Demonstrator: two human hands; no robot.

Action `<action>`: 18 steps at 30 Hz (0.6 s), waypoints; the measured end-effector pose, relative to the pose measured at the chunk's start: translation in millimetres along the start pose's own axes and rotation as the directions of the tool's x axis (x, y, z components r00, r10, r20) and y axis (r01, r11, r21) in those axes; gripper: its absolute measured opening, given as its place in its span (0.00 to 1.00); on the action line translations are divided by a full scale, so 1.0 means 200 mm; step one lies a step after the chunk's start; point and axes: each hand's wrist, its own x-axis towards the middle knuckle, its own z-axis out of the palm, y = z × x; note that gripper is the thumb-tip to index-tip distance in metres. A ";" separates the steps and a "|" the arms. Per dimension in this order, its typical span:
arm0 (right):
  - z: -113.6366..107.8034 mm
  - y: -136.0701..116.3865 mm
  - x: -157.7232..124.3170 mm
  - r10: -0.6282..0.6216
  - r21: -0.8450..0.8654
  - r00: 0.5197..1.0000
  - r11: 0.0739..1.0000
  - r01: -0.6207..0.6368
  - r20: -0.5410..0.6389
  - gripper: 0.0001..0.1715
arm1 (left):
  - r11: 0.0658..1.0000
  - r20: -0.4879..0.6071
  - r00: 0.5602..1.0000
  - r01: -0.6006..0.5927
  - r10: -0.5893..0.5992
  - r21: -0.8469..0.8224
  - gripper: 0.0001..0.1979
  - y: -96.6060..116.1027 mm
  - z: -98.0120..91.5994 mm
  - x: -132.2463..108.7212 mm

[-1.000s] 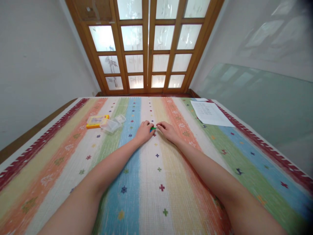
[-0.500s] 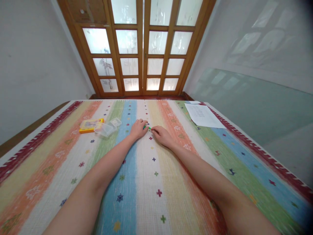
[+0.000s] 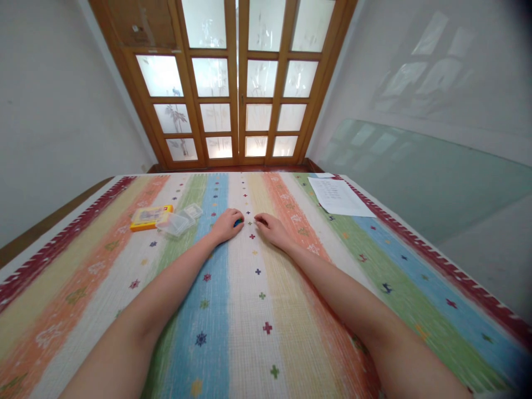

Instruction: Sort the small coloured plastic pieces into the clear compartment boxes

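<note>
Near the middle of the striped cloth, my left hand is closed around a small blue-and-green piece. Only a sliver of that piece shows between thumb and fingers, so its kind is unclear. My right hand is just to the right, a short gap away. Its fingertips are pinched together and point at the left hand; whatever may be between them is too small to make out. Left of my left hand, clear plastic cases lie beside a flat yellow-edged box.
A colourful striped tablecloth covers the table. A printed white sheet of paper lies at the back right. Beyond the far edge stand wooden doors with glass panes. A glass panel leans on the right wall.
My hands have drawn apart; the small green piece seen between them now shows only in my left hand, which shifted left. The view has tilted slightly.
</note>
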 end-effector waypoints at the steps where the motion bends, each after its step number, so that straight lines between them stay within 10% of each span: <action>1: 0.00 0.00 0.00 -0.003 0.000 1.000 1.000 0.003 0.001 0.13 | 1.000 -0.008 1.000 0.007 -0.007 0.020 0.16 -0.01 0.00 -0.01; 6: 0.01 0.01 0.00 -0.006 -0.003 1.000 1.000 0.006 -0.005 0.13 | 0.992 0.044 0.997 0.062 -0.068 0.114 0.27 -0.05 0.04 -0.03; 18: 0.03 0.05 0.01 -0.046 -0.030 0.999 0.999 0.046 -0.010 0.12 | 0.986 -0.053 0.990 0.139 -0.134 0.091 0.15 -0.09 0.07 0.09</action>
